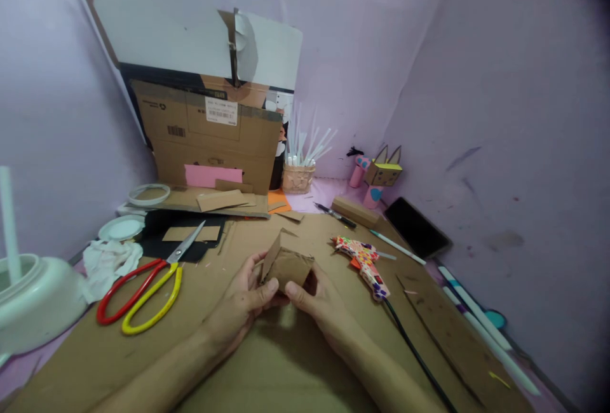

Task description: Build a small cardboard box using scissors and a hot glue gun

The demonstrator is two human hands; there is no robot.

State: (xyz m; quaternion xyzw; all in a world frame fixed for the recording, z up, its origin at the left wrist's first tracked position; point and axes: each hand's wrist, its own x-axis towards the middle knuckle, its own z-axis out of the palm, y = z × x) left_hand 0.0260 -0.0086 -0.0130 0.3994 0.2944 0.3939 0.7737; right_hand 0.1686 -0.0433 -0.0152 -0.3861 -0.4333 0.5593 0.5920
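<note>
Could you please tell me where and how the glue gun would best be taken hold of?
Probably by its handle, from the near side, with the right hand once it lets go of the folded cardboard. The glue gun lies on its side with its nozzle pointing left, while the handle slants back toward the person, the black cord trailing from its end.
</note>
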